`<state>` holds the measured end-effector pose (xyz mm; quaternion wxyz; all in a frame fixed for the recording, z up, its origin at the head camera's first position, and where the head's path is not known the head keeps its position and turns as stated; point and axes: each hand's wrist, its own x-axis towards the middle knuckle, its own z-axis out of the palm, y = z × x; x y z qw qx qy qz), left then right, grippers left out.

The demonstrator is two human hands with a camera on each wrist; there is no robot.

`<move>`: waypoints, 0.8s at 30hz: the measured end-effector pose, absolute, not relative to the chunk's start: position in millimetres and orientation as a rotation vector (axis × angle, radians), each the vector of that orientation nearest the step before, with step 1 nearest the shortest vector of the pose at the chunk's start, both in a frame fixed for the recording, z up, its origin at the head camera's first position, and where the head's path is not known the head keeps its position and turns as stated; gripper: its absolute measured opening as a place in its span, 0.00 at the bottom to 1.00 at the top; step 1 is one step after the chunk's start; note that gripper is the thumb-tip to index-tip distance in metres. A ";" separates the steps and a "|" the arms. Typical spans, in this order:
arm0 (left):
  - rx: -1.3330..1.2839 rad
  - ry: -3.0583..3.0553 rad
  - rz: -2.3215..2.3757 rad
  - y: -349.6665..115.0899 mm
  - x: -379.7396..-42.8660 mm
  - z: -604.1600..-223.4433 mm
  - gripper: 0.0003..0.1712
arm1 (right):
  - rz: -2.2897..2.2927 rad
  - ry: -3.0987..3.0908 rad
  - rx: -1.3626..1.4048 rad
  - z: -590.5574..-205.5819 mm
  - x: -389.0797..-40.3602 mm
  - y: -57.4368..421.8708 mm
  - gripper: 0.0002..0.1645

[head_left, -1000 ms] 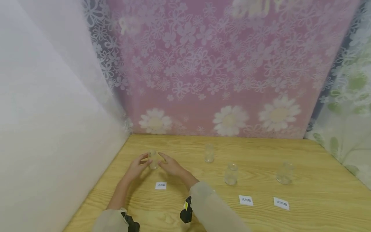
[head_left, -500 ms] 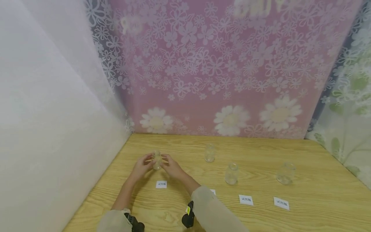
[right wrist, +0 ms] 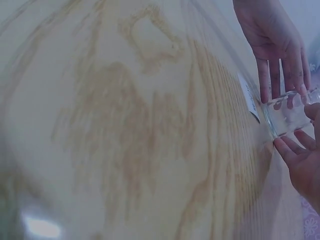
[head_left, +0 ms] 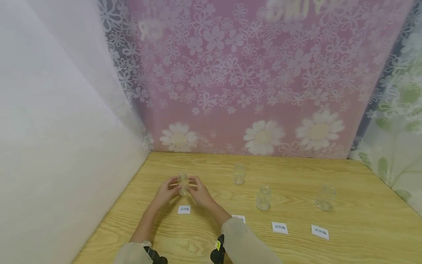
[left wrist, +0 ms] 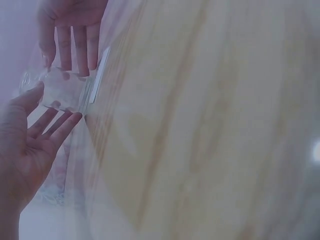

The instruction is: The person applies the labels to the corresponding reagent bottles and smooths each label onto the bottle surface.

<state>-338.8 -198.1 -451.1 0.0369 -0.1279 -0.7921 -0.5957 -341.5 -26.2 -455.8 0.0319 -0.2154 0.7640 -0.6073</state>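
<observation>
A small clear glass bottle [head_left: 183, 187] with a narrower neck is upright at the left of the table, between both hands. My left hand [head_left: 166, 193] holds its left side with thumb and fingertips. From the other side, my right hand [head_left: 200, 194] grips it the same way. In the left wrist view the bottle [left wrist: 65, 90] has fingertips on both sides, its base close to the tabletop; whether it touches the wood I cannot tell. A white card [head_left: 184, 209] with printed characters lies just in front of the bottle.
Three more clear glass vessels stand on the wooden table [head_left: 204, 242]: one at the back [head_left: 239, 175], a jar [head_left: 263, 199] nearer, another jar [head_left: 325, 198] at right. Other printed cards lie in front, including one [head_left: 280, 227]. A white curtain [head_left: 82, 139] hangs at left.
The bottle has shifted right and slightly nearer, with both hands around it. My right fingers, partly apart from the glass a second ago, have closed in against it.
</observation>
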 end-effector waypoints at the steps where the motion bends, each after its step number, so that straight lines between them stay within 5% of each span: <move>1: -0.395 -2.438 -1.827 -197.3 -338.5 -451.5 0.26 | -1.878 2.358 -0.664 -456.3 -340.8 -25.4 0.22; 24: -0.437 -2.397 -1.916 -187.8 -325.8 -449.9 0.26 | -1.938 2.368 -0.709 -456.8 -323.7 -14.7 0.21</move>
